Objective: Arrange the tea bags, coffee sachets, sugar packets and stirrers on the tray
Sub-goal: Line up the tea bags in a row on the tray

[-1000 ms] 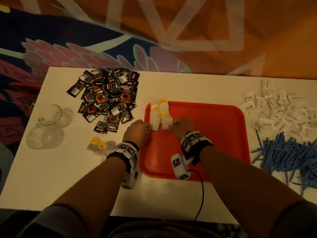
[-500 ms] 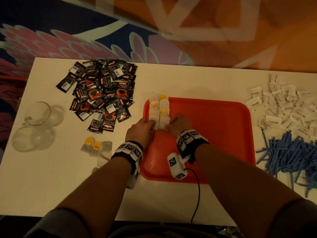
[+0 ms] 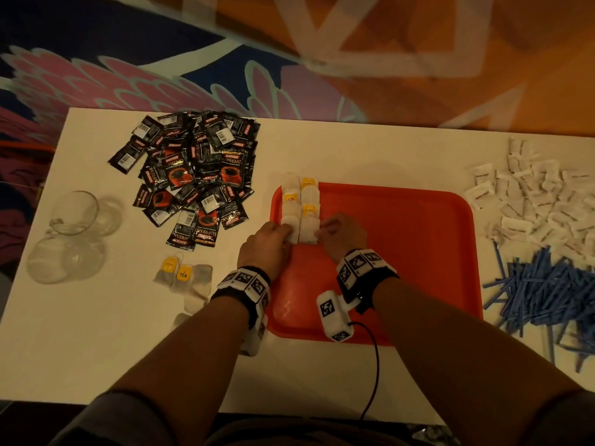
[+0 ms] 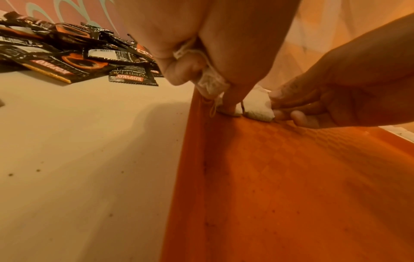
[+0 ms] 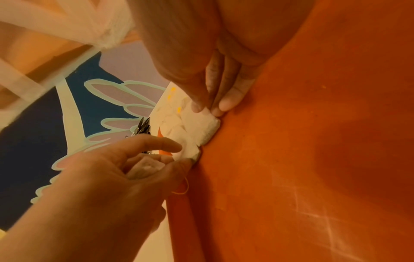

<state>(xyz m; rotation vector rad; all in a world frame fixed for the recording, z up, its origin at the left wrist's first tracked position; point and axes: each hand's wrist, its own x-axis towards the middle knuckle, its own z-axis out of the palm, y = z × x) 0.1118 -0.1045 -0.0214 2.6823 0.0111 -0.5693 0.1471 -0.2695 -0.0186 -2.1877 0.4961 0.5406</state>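
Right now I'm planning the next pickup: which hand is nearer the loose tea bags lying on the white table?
Left. The left hand is at the red tray's left edge, just right of the loose tea bags; the right hand is farther right, over the tray.

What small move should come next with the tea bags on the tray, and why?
Probably let go and reach for the loose tea bags on the table. Both hands, left hand and right hand, pinch the nearest bags of two rows in the tray's far left corner, and they look aligned.
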